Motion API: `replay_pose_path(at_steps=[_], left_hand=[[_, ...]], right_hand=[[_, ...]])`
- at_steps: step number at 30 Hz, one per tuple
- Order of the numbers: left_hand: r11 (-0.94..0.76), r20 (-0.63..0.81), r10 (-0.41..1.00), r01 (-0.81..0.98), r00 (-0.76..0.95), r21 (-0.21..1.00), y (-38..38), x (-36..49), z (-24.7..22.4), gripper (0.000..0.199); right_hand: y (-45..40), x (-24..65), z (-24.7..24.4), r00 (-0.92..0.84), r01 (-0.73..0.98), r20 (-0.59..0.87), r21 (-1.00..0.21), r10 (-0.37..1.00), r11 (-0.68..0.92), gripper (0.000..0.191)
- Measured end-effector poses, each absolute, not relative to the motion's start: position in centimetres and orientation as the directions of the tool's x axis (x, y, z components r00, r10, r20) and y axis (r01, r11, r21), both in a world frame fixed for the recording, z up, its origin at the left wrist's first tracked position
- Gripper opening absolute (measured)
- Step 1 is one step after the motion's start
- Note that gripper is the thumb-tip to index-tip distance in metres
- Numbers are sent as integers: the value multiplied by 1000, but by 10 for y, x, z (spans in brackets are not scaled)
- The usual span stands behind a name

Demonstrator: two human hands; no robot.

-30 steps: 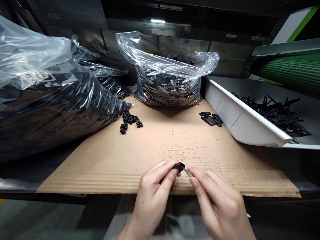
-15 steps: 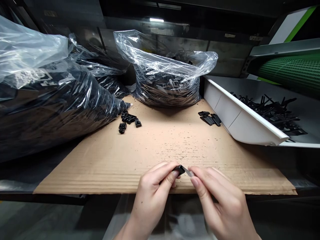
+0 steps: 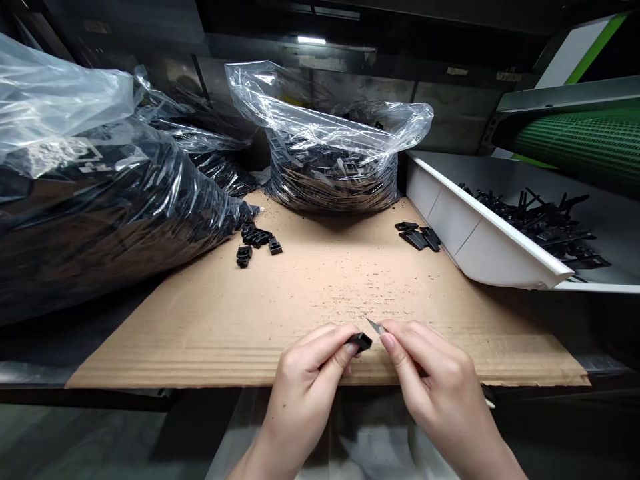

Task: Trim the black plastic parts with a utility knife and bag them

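Between the thumb and forefinger of my left hand (image 3: 313, 373) is a small black plastic part (image 3: 361, 342), its hollow end facing right. My right hand (image 3: 435, 373) pinches a small pointed metal blade (image 3: 375, 327), whose tip points up and left. A narrow gap separates the blade from the part. Both hands are over the front edge of a cardboard sheet (image 3: 200, 320). The handle of the blade, if there is one, is hidden by my right hand.
Black blocky pieces (image 3: 257, 237) lie at the left, flat black pieces (image 3: 419, 237) at the right. A clear bag of black parts (image 3: 335, 167) stands behind, a larger bag (image 3: 100, 207) at left. A white tray (image 3: 480, 227) holds black parts beside a green roller (image 3: 580, 140).
My right hand has moved slightly up, taking the blade away from the part's end; the blade now points up-left. My left hand has stayed nearly still.
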State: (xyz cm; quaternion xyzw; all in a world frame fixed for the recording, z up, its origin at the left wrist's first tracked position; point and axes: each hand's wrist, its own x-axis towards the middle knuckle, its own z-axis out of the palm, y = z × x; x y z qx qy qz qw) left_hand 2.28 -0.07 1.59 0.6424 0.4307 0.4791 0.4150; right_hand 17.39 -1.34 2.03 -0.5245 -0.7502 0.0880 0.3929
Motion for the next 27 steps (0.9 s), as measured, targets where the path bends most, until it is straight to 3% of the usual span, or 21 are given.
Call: replay_pose_path(at_steps=[3, 6, 10, 15, 27], left_hand=[[-244, 213, 956, 142, 203, 959, -1, 20, 16, 15], [-135, 110, 963, 87, 246, 987, -1, 16, 16, 20], [-62, 59, 957, 2, 285, 998, -1, 15, 17, 32], [-52, 57, 955, -23, 290, 998, -2, 15, 16, 31], [-129, 131, 940, -26, 314, 991, -1, 12, 17, 32]], right_hand=[[-13, 179, 23, -110, 631, 454, -656, 884, 415, 18], [-17, 182, 26, -121, 566, 464, -694, 878, 445, 16], [-25, 179, 26, -204, 497, 519, -676, 830, 544, 17], [-26, 170, 20, -244, 468, 597, -618, 764, 632, 18], [-22, 166, 22, -244, 558, 563, -584, 790, 589, 16]])
